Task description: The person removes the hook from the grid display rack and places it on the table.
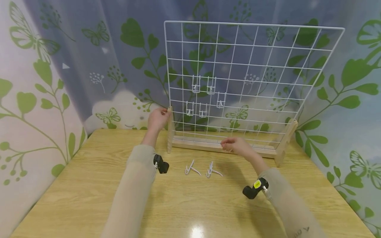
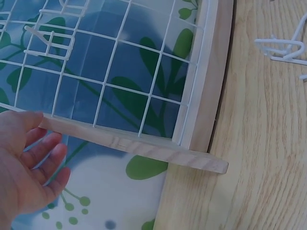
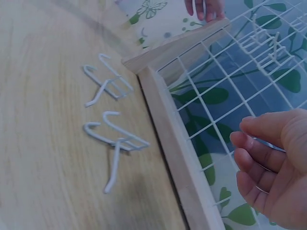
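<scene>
Head view: a white wire grid (image 1: pixel 249 64) stood on a wooden base (image 1: pixel 205 146), spanning twelve to two o'clock. Five hung hooks (image 1: pixel 211 88) were on its wires, at eight o'clock of the grid's centre. Two loose hooks, the left one (image 1: pixel 191 168) and the right one (image 1: pixel 210 169), lay side by side on the wooden surface (image 1: pixel 178 205), in front of the base. Left hand (image 1: pixel 157 119) at ten to eleven o'clock from these, at the top of the left upright (image 1: pixel 170 132). Right hand (image 1: pixel 238 147) at two o'clock from them, thumb and fingers loosely bent. Patterned fabric (image 1: pixel 113 86) behind.

Left wrist view: left hand at eight o'clock, palm visible, fingers relaxed and slightly parted, thumb tip at the upright's end; firmness of contact could not be told. One hung hook showed at ten o'clock; part of a loose hook at two.

Right wrist view: right hand at four o'clock, fingers loosely curled, thumb tip close to the index tip, in front of the grid. Loose hooks at ten and between seven and eight. Left hand's fingers at one o'clock, beside the upright.
</scene>
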`<action>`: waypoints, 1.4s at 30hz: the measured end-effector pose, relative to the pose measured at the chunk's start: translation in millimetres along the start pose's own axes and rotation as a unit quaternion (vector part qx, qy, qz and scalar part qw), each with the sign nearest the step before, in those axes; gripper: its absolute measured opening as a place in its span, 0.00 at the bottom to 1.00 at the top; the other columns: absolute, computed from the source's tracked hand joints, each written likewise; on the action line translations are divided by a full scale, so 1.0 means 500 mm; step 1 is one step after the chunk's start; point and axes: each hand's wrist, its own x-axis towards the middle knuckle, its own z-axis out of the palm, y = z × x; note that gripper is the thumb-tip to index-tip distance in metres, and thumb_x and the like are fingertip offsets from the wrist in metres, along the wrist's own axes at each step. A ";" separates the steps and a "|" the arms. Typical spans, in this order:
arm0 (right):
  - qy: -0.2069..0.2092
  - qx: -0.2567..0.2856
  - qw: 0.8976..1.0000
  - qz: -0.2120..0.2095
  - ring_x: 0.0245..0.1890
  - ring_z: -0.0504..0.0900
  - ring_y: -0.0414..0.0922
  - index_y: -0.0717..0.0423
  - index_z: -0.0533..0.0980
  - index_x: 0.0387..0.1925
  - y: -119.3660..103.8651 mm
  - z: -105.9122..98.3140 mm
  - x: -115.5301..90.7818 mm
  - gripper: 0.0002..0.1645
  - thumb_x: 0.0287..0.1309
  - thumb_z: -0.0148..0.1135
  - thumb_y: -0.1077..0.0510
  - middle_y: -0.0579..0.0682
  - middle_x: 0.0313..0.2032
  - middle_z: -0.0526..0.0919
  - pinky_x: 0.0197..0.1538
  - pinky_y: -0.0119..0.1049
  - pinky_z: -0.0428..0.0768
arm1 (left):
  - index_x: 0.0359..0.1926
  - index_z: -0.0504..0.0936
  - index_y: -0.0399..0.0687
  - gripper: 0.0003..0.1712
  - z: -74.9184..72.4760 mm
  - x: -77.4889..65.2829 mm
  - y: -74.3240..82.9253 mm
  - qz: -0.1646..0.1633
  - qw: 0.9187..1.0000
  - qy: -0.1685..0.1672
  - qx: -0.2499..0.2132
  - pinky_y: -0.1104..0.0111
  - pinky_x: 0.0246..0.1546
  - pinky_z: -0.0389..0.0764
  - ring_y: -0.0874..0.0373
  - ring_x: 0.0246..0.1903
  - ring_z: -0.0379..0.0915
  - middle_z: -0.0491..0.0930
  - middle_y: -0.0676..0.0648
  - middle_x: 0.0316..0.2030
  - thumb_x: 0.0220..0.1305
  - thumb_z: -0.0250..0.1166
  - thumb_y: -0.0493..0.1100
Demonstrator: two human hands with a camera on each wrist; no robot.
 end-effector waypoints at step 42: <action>0.179 0.107 0.976 -0.068 0.30 0.76 0.38 0.68 0.72 0.53 -0.218 -0.100 0.054 0.22 0.62 0.57 0.57 0.40 0.30 0.79 0.33 0.28 0.75 | 0.49 0.78 0.38 0.19 0.012 -0.002 -0.004 -0.001 1.000 0.015 0.007 0.58 0.41 0.74 0.46 0.42 0.74 0.79 0.39 0.44 0.67 0.55 0.48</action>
